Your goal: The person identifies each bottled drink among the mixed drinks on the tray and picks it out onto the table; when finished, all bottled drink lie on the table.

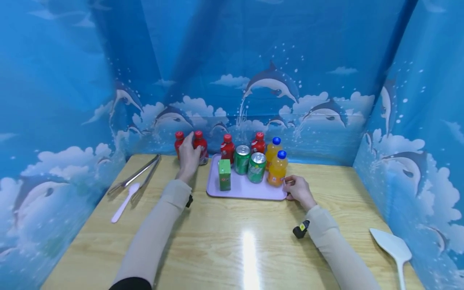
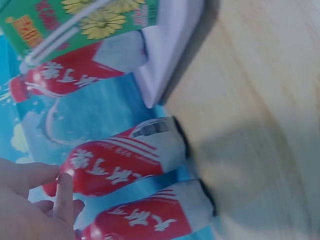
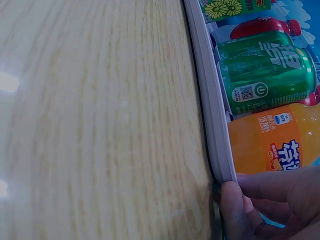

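At the back left, my left hand (image 1: pixel 189 158) has its thumb and fingers round the neck of a red cola bottle (image 2: pixel 122 162) standing upright on the table. A second red cola bottle (image 2: pixel 155 219) stands close on its left. On the right, my right hand (image 1: pixel 299 190) pinches the front right corner of a lilac tray (image 3: pixel 212 110), thumb under the rim. On this tray are a green drink carton (image 1: pixel 224 175), two green soda cans (image 1: pixel 256 167) and two orange soda bottles (image 1: pixel 278 170) with blue caps. Two more red bottles (image 1: pixel 227 149) stand at its back, partly hidden.
Metal tongs (image 1: pixel 139 173) and a lilac spoon (image 1: pixel 125 202) lie at the left on the wooden table (image 1: pixel 217 241). A white spatula (image 1: pixel 393 245) lies at the right edge. Blue dolphin-print curtains (image 1: pixel 203 72) enclose the back and sides.
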### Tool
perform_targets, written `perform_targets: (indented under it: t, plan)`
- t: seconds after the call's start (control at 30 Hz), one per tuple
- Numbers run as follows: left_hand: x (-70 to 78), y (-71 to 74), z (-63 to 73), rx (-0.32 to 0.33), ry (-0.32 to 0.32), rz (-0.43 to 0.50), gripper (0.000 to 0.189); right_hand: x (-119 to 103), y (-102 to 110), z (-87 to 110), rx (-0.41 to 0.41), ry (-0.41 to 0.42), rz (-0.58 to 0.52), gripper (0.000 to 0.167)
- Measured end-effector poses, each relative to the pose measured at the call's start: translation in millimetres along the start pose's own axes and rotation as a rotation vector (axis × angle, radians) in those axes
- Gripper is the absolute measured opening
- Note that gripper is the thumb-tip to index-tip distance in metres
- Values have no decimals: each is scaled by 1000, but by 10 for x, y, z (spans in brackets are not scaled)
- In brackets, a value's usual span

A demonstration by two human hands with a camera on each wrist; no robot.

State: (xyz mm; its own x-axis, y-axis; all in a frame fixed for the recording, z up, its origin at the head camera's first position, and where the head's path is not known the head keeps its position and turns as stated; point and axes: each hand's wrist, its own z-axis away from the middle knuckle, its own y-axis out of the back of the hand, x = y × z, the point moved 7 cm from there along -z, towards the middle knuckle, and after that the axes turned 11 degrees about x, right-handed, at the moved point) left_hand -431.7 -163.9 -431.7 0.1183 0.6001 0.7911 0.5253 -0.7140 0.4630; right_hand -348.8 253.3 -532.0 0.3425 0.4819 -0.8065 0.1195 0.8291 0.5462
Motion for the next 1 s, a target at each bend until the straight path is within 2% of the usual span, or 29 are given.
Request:
perform_targets:
  t: [0.13, 0.27, 0.43, 0.57, 0.73, 0.83, 1.0]
  plan:
    - [146, 100, -11, 52, -64, 50, 54, -4, 24, 1, 0, 2, -2, 46]
    - [362, 195, 32, 58, -119, 108, 51, -8, 19, 7, -8, 3, 13, 46]
    - [772, 179, 195, -50, -167, 199, 57, -32, 16, 22, -5, 7, 24, 46]
    - [1063, -9, 409, -191, -200, 196, 68, -24, 7, 19, -2, 11, 28, 46]
    - [1326, -337, 739, -336, -248, 142, 77, 1, 16, 4, 4, 15, 32, 46]
    - [1436, -530, 915, -386, -277, 112, 79, 5, 18, -4, 2, 17, 33, 45]
    - [1564, -816, 1149, -429, -334, 64, 81, -7, 21, -8, -2, 26, 40, 45]
